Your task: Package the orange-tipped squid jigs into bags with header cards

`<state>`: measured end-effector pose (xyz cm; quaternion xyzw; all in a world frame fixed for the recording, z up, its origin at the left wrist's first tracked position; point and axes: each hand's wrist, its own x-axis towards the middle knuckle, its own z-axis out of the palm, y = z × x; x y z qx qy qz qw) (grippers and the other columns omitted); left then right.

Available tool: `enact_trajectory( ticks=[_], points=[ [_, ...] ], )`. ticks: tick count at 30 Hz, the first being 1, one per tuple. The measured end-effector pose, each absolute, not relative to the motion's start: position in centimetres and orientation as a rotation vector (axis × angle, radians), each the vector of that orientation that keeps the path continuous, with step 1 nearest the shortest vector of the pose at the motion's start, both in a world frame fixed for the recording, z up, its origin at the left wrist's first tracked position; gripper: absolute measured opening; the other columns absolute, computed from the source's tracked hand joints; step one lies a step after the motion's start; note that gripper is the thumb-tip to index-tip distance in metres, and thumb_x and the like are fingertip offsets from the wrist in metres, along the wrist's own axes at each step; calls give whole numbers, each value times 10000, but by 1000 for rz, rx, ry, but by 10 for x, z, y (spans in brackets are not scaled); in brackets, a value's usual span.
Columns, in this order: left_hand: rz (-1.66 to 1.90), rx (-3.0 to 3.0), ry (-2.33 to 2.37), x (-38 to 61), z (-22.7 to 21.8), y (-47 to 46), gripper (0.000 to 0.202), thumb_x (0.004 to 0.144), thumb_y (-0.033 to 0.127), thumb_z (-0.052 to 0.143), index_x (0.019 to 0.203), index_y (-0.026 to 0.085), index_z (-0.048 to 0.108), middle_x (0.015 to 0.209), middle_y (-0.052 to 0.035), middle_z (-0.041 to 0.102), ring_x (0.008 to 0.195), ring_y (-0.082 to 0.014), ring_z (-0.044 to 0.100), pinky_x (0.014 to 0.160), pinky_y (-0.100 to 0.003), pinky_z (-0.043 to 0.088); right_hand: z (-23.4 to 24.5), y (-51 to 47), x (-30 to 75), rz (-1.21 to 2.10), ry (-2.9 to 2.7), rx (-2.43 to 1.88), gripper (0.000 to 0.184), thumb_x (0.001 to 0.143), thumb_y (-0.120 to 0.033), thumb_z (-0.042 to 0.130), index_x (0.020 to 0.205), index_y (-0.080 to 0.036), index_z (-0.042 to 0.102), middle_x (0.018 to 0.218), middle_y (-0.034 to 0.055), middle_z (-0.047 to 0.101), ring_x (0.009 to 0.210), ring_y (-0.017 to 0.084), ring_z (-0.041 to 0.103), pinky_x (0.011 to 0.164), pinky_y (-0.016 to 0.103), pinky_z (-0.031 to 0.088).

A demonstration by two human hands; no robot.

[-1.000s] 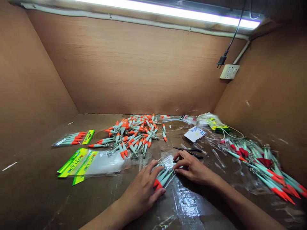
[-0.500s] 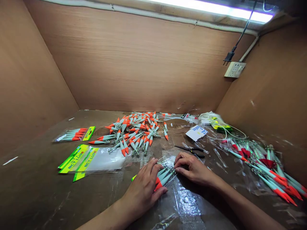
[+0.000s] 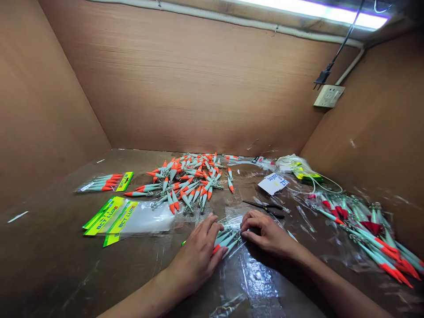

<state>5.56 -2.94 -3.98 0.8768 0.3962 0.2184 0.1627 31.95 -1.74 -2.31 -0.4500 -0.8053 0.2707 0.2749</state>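
Several pale-green fishing lures with orange tips (image 3: 225,244) lie in a clear plastic bag (image 3: 232,221) on the table in front of me. My left hand (image 3: 199,249) rests over the bag's left part, its thumb along the near side and its fingers along the far side, gripping the packet. A sliver of green label peeks out behind that hand. At the hook end, my right hand (image 3: 261,232) pinches the plastic between thumb and curled fingers. My left palm hides most of the orange tips.
Loose lures (image 3: 188,176) are heaped at the back. Labelled empty bags (image 3: 142,216) and a filled packet (image 3: 102,182) lie left. Pliers (image 3: 265,206), a marked card (image 3: 273,183) and bundled lures (image 3: 374,238) are to the right. A plug (image 3: 322,78) hangs near a socket (image 3: 329,96).
The lures under my left hand have shifted slightly, and less of their orange shows. Both hands keep nearly the same hold. The whole view has shifted a little.
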Motion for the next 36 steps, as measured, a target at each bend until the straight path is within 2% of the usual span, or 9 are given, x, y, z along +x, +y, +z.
enact_trajectory(
  ticks=[3,8,14,18,23,27,32,34,36],
  points=[
    [628,2509,1124,55,-40,-29,298,957,304,553,1244,233,513,1455,-128,477,1398,-301,418,1141,-521,397,-22,-18,318,717,-2166,-1224,163,948,-222,579,937,-213,741,955,46,677,927,190,616,861,318,461],
    [615,2489,1126,59,-39,-32,292,953,302,559,1234,231,520,1419,-127,505,1378,-293,437,1126,-506,402,-20,-20,320,735,-2232,-1179,193,964,-251,572,990,-234,763,1014,52,672,981,196,602,910,326,449],
    [646,2452,1371,48,-18,-19,368,921,392,605,1239,217,547,1167,-108,630,1068,-283,598,917,-429,484,-15,-24,319,795,-2268,-1162,227,964,-348,596,1121,-265,738,1127,62,638,1069,217,573,980,356,428],
    [445,2393,1440,38,-5,-8,334,872,483,627,1083,225,652,1017,-80,672,946,-277,626,806,-356,454,-13,-27,317,841,-2289,-1116,267,1000,-375,529,1135,-272,735,1161,65,626,1113,223,560,1017,381,417],
    [314,2302,1396,39,3,-3,321,749,493,714,931,228,705,854,-43,695,778,-240,629,642,-275,360,-17,-30,314,801,-2270,-1117,331,837,-357,754,1157,-275,732,1213,74,602,1160,257,541,1040,415,423],
    [249,2188,1292,44,9,5,282,696,452,742,818,208,671,736,-3,659,648,-182,575,543,-243,288,-17,-32,312,798,-2262,-1087,248,850,-306,740,1096,-288,759,1189,68,614,1143,249,554,1023,420,435],
    [258,1731,1086,48,6,22,473,618,378,800,1007,156,650,665,46,610,552,-128,509,500,-212,302,-15,-32,314,709,-2151,-1061,232,886,-287,687,1110,-282,746,1231,78,598,1175,250,545,1044,422,418],
    [348,1571,1044,49,0,27,543,605,388,824,1055,131,661,670,39,624,542,-118,509,509,-210,322,-18,-28,318,634,-1966,-1134,323,899,-329,668,1218,-280,689,1272,87,576,1186,256,535,1046,424,416],
    [516,1512,1026,51,-5,30,506,616,425,839,987,115,691,693,15,645,566,-119,529,532,-212,345,-22,-22,321,622,-1700,-1236,448,912,-409,639,1333,-262,595,1254,98,578,1106,250,569,984,411,459]
  ],
)
